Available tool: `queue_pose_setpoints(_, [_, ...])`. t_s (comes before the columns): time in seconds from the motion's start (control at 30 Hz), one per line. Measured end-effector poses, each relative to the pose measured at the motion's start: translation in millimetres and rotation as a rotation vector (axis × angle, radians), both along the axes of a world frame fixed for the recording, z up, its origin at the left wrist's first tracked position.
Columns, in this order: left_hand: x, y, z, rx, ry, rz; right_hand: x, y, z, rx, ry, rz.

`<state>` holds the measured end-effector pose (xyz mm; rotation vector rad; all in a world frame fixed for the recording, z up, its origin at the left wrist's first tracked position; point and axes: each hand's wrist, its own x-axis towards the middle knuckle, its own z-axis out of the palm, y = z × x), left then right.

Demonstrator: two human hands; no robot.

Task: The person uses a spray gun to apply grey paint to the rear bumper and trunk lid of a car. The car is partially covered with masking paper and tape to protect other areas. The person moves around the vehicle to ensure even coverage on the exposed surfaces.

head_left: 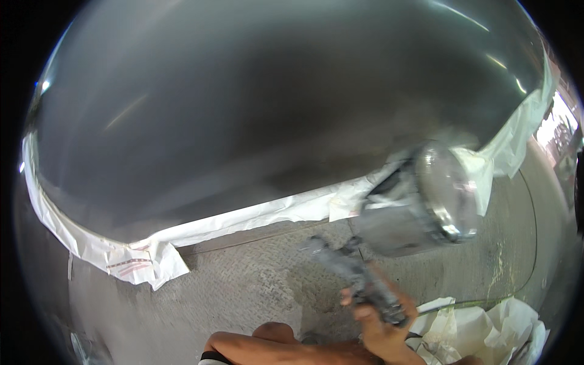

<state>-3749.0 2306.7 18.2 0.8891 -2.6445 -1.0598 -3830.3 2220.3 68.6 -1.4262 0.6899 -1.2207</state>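
Observation:
My right hand [380, 325] grips the handle of a grey, paint-crusted spray gun [359, 277] near the lower middle. The gun's big cup [420, 204] with a clear lid sits on top, tilted right. The nozzle points left and up toward a wide, glossy grey painted panel [243, 109] that fills the upper picture. White masking paper [255, 216] runs along the panel's lower edge. My left hand is out of sight; only a bare forearm [267, 347] lies along the bottom edge.
Grey checker-plate floor [243, 286] lies below the panel. Crumpled white paper [486, 328] is heaped at the lower right. A thin hose [529, 225] curves along the floor at the right. Bright light comes in at the far right.

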Motion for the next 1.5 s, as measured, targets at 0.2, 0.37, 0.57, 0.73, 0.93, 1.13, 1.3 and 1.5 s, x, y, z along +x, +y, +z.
queue_pose_setpoints(0.2, [-7, 5, -10, -0.015, 0.018, 0.022, -13, -10, 22, -0.05, -0.082, -0.633])
queue_pose_setpoints(0.37, [-8, 6, -11, -0.018, 0.024, 0.038, -11, -10, 26, -0.363, 0.22, -0.315])
queue_pose_setpoints(0.57, [-7, 1, -13, -0.036, 0.013, 0.016, 23, 0, 61, -0.379, 0.157, 0.156])
queue_pose_setpoints(0.73, [-9, 1, -15, -0.033, 0.005, 0.01, 9, -6, 80, -0.431, 0.302, -0.143])
queue_pose_setpoints(0.93, [-12, 1, -17, -0.031, 0.004, -0.001, -12, -23, 89, -0.396, -0.022, -0.633])
queue_pose_setpoints(1.13, [-10, 6, -18, -0.034, -0.011, -0.036, -18, -31, 96, -0.371, 0.106, 0.102])
queue_pose_setpoints(1.3, [-5, 2, -16, 0.011, -0.11, -0.067, 17, -20, 98, -0.326, -0.167, 0.363])
queue_pose_setpoints(1.5, [-5, 17, -77, -0.104, 0.1, -0.145, 13, -36, 108, -0.362, -0.143, 0.039])
